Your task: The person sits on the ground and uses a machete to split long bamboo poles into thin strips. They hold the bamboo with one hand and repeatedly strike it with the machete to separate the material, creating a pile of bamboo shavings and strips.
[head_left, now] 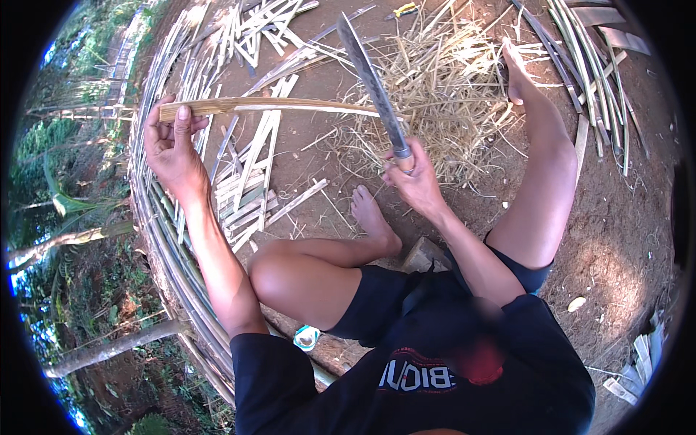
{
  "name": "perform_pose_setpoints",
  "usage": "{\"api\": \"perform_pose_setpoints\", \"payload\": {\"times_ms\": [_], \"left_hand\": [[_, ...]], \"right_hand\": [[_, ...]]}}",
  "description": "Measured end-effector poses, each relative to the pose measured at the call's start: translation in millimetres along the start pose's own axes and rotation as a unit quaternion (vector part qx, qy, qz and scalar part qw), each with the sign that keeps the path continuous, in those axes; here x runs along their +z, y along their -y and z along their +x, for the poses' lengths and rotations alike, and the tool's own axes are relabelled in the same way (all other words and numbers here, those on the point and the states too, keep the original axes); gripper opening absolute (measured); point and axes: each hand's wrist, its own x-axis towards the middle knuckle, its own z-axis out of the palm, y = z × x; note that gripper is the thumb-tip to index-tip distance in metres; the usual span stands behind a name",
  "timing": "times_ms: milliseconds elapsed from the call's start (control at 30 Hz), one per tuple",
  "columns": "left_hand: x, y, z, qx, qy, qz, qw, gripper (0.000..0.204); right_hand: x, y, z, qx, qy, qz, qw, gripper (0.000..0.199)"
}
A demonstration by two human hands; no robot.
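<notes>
My left hand [176,145], out at the left, pinches one end of a long split bamboo strip [290,104] between thumb and fingers. The strip runs across to the right, its far part passing at the blade of a machete [373,85]. Whether strip and blade touch, I cannot tell. My right hand [415,177] is closed round the machete's wooden handle [404,163], in front of my body. The long dark blade points up and away to the left.
Bamboo shavings [449,109] lie heaped between my legs and beyond. Split strips [254,170] are scattered at left, with long poles [170,246] beside them. More strips [594,72] lie far right. Yellow-handled pliers [403,10] rest at the back. A wooden block [426,256] is near my lap.
</notes>
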Motion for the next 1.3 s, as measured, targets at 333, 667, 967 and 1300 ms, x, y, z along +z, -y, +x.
{"api": "perform_pose_setpoints", "payload": {"times_ms": [333,667,967,1300], "left_hand": [[-6,-8,-24,0.031,0.010,-0.013,0.999,0.018],[-31,14,-27,0.036,0.018,0.000,0.999,0.021],[-27,22,-18,-0.003,-0.070,0.007,0.998,0.021],[-13,4,-35,-0.043,-0.170,0.035,0.984,0.028]], "right_hand": [[52,73,-6,-0.116,0.213,-0.286,0.927,0.019],[-28,-35,46,0.178,0.104,-0.376,0.903,0.029],[-95,-124,70,0.229,-0.007,-0.456,0.860,0.020],[-67,-96,43,0.136,0.077,-0.484,0.861,0.025]]}}
